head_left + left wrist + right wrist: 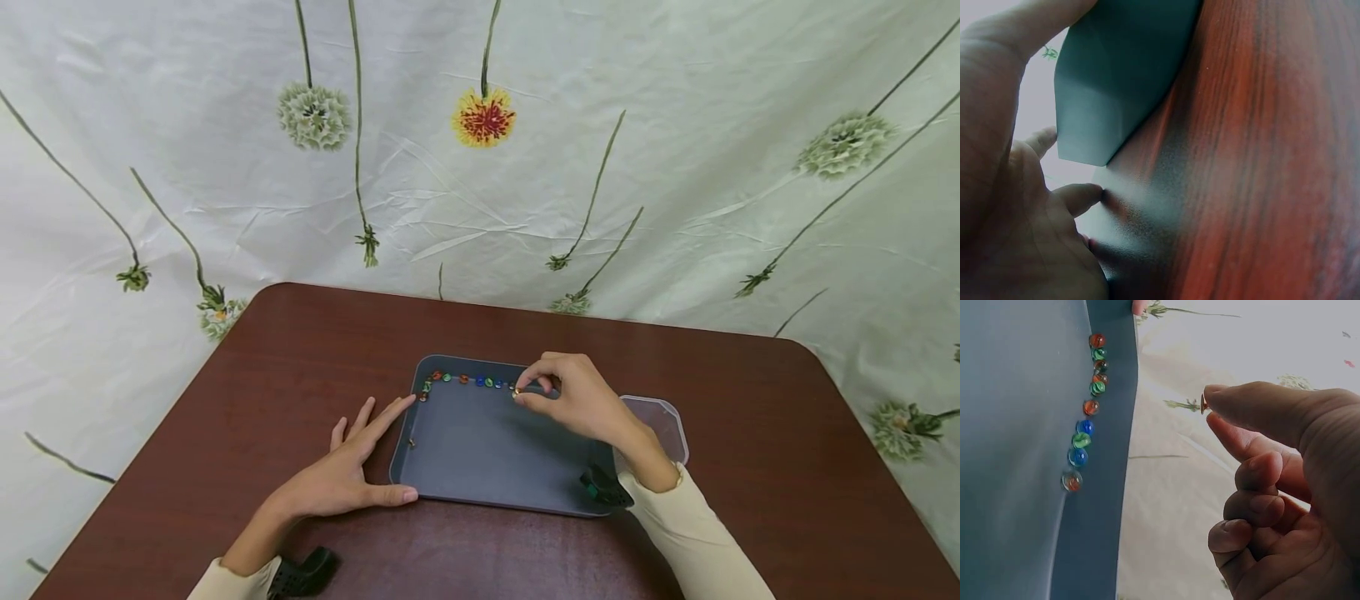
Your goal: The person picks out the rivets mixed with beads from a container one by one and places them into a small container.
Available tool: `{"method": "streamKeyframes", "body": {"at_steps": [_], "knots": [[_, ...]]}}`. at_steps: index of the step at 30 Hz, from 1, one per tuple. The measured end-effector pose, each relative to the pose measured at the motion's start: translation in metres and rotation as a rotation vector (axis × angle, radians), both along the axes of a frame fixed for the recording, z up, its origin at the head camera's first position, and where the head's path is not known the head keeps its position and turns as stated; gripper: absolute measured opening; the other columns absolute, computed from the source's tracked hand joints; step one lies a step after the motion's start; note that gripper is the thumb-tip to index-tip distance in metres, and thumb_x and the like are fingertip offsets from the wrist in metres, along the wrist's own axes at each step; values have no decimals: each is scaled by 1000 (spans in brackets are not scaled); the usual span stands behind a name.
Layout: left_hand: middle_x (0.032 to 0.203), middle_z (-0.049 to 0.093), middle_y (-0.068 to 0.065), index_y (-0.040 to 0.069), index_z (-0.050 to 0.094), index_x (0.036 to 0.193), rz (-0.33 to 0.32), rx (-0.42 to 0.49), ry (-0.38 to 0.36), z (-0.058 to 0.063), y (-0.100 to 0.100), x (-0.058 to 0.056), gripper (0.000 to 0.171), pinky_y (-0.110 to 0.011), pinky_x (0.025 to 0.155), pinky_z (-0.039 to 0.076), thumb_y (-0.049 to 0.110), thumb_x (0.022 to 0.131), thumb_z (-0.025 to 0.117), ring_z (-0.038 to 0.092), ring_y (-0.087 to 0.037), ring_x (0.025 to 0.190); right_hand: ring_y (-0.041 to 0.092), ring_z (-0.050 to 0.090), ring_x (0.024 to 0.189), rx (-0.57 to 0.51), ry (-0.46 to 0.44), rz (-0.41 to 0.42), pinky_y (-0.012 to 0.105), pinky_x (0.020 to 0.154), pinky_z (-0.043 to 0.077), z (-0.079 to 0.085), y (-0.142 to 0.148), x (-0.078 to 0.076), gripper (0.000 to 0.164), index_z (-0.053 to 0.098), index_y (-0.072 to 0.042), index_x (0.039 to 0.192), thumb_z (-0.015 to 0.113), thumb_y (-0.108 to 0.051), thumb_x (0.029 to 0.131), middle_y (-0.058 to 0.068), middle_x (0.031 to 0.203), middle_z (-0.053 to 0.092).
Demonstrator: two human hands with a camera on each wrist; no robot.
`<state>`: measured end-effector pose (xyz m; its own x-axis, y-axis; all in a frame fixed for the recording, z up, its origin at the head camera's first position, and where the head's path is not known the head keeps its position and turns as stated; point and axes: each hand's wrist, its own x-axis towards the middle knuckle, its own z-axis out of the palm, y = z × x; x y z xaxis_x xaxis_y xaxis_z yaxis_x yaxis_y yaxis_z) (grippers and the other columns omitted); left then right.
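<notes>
So the marble (517, 391) being handled is a tiny amber one, pinched between the thumb and forefinger of the right hand (576, 403), right at the tail end of the row (467, 380) of marbles that runs along the far wall of the tray (487, 458). A fingertip pinch makes sense for something that small and round; the other fingers (1254, 509) are curled out of the way. The row hugs the wall, probably so the marbles don't roll off.

Out past those fingertips, the row bends round the far left corner, where the left hand's forefinger (395, 409) points. The left hand (347, 477) lies flat on the table (750, 467), fingers straight, thumb against the tray's near left corner, looks like it's bracing the tray. One stray marble (411, 442) sits between that forefinger and thumb. A clear tub (660, 421) sits behind the right wrist.
</notes>
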<state>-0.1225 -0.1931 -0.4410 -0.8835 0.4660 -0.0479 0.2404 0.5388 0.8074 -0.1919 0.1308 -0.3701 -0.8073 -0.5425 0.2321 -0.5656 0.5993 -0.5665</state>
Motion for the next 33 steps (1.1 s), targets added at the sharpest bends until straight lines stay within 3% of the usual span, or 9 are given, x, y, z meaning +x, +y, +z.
{"method": "streamKeyframes", "body": {"at_steps": [7, 17, 25, 33], "knots": [[158, 12, -7, 33, 11, 151, -1, -2, 2, 1, 0, 0, 104, -67, 102, -15, 46, 72, 78, -16, -38, 143, 13, 43, 63, -17, -1, -52, 21, 57, 33, 3, 18, 8, 6, 70, -24, 85, 74, -26, 81, -4, 66, 43], [158, 12, -7, 34, 11, 151, 1, -5, 0, 0, 0, -1, 104, -67, 102, -15, 46, 72, 78, -16, -38, 143, 6, 40, 63, -56, 20, -87, 20, 56, 35, 3, 45, 19, 7, 68, -27, 84, 74, -28, 81, -8, 68, 42], [158, 12, -7, 33, 11, 151, 1, -7, -4, 1, 1, -1, 105, -67, 102, -15, 46, 72, 78, -15, -38, 144, 13, 44, 60, -36, 12, -139, 19, 54, 37, 5, 69, 25, 10, 67, -27, 83, 76, -25, 79, 2, 68, 47], [158, 12, -9, 32, 11, 151, 1, -6, 1, 0, -1, -1, 104, -67, 102, -15, 46, 72, 77, -15, -40, 143, 5, 41, 58, -24, 32, -189, 19, 52, 36, 4, 90, 32, 10, 68, -27, 84, 76, -24, 79, -7, 67, 43]]}}
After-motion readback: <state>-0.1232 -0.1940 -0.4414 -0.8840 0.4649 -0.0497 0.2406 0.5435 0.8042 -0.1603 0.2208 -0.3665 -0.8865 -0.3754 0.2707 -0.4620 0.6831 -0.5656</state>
